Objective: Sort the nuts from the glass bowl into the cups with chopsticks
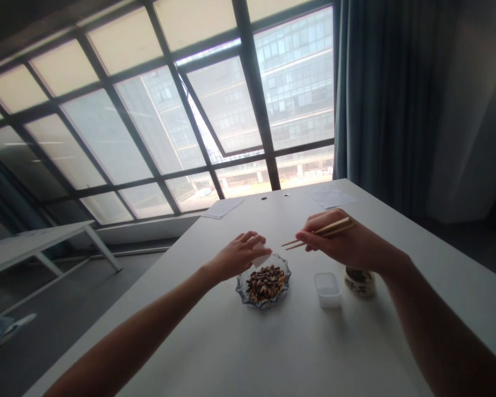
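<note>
My left hand [242, 255] is closed on a small whitish, translucent thing [262, 258], partly hidden by the fingers, over the back rim of a glass bowl. The scalloped bowl [243, 291] stands on the white table and holds a heap of brown pieces [265, 284] that look like seeds or shells. In my right hand [334, 237] is a pair of wooden chopsticks [310, 233]. Their tips point left, slightly apart, above the table behind the bowl, with nothing between them. A square translucent plastic container [328, 290] sits right of the bowl.
A round tub with dark lettering [360, 282] stands beside the container, partly behind my right wrist. Paper sheets [222, 208] lie at the table's far left, with more papers [334, 198] at the far right. A second table [37, 245] is at left; windows and a blue curtain [380, 110] lie beyond.
</note>
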`<state>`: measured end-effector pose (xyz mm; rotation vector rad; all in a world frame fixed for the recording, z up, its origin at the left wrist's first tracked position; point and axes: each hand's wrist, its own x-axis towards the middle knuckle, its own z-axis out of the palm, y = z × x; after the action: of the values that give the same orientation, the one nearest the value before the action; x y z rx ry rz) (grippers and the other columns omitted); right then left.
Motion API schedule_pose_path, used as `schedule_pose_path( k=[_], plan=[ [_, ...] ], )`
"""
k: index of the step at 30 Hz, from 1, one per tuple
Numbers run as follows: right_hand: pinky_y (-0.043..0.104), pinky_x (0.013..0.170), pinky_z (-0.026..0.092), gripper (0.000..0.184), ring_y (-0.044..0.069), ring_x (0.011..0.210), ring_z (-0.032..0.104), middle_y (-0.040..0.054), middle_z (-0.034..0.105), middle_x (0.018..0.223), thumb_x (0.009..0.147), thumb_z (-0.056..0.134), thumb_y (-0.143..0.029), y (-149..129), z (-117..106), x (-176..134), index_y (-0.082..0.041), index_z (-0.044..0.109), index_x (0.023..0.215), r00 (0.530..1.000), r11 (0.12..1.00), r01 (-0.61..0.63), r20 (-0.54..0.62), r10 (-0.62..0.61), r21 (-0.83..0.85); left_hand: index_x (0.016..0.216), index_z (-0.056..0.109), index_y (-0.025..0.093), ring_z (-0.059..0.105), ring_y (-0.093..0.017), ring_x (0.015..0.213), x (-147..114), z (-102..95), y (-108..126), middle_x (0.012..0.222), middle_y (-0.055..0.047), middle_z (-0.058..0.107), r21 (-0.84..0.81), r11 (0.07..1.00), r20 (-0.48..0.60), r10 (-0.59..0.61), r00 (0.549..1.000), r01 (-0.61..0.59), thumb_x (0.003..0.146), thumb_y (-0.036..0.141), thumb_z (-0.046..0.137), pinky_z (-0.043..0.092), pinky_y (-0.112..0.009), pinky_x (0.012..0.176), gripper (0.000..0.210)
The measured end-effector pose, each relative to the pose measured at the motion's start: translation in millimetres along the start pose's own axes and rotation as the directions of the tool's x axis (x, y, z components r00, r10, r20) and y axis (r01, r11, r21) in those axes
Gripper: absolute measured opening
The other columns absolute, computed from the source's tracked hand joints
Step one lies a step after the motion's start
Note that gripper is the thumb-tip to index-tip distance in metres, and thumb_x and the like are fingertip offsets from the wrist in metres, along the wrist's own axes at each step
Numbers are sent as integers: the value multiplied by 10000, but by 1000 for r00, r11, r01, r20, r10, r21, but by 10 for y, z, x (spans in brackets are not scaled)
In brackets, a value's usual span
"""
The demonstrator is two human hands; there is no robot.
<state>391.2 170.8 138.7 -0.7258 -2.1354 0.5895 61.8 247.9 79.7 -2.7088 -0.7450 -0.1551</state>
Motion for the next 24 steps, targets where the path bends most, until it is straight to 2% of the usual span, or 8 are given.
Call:
schedule_pose_path(
  k=[4, 7, 10, 13, 15, 18, 24],
  plan=[
    [276, 595, 499, 348, 152, 659, 667, 19, 748, 750, 1034, 647, -422, -87, -111, -76, -187, 789, 820, 999, 999, -35, -9, 34, -15, 1343, 678, 297, 490, -316, 1370, -78, 72, -52, 1444, -62, 617, 34, 996, 34, 86, 996, -87, 923, -65, 648, 432, -484, 1144, 555],
    [272, 615, 510, 342, 153, 681, 689, 18, 763, 775, 1033, 650, -430, -112, -139, -103, -194, 792, 831, 999, 1000, -10, -30, 9, -28, 1300, 694, 336, 488, -296, 1384, -106, 88, -69, 1424, -19, 644, -1, 994, 24, 112, 993, -112, 941, -49, 655, 416, -468, 1161, 528],
    [270, 609, 509, 346, 154, 671, 692, 18, 760, 762, 1033, 652, -429, -122, -144, -113, -193, 786, 818, 999, 999, 2, -33, -3, -40, 1333, 671, 337, 520, -298, 1361, -115, 99, -74, 1414, -27, 651, -67, 996, -40, 53, 998, -56, 901, -51, 689, 430, -474, 1147, 581],
    [262, 570, 498, 373, 153, 633, 684, 21, 743, 712, 1031, 657, -429, -118, -122, -105, -185, 775, 775, 999, 999, -4, -40, 3, -41, 1388, 608, 267, 584, -299, 1292, -97, 122, -67, 1395, -91, 642, -173, 984, -149, -79, 986, 52, 861, 35, 764, 493, -462, 1085, 596],
    [251, 545, 496, 390, 153, 617, 693, 22, 736, 685, 1036, 651, -424, -98, -74, -84, -178, 770, 757, 999, 1000, 2, -53, -3, -13, 1387, 567, 225, 620, -286, 1250, -74, 136, -43, 1371, -120, 639, -262, 960, -214, -159, 964, 100, 855, 108, 786, 531, -435, 1046, 587],
    [238, 533, 509, 395, 152, 621, 719, 30, 755, 714, 1055, 621, -414, -41, 76, -21, -166, 776, 790, 997, 996, 48, -69, -44, 69, 1349, 544, 212, 638, -269, 1238, -42, 130, 39, 1356, -125, 638, -380, 919, -264, -220, 939, 108, 848, 144, 778, 541, -409, 1048, 557],
    [268, 630, 518, 390, 154, 670, 691, 46, 759, 761, 1055, 629, -411, 83, 446, 147, -144, 760, 803, 983, 979, 183, -28, -181, 88, 1332, 570, 233, 634, -277, 1242, -23, 50, 213, 1351, -102, 646, -506, 854, -243, -276, 930, 121, 836, 219, 801, 529, -410, 1064, 547]
  ],
)
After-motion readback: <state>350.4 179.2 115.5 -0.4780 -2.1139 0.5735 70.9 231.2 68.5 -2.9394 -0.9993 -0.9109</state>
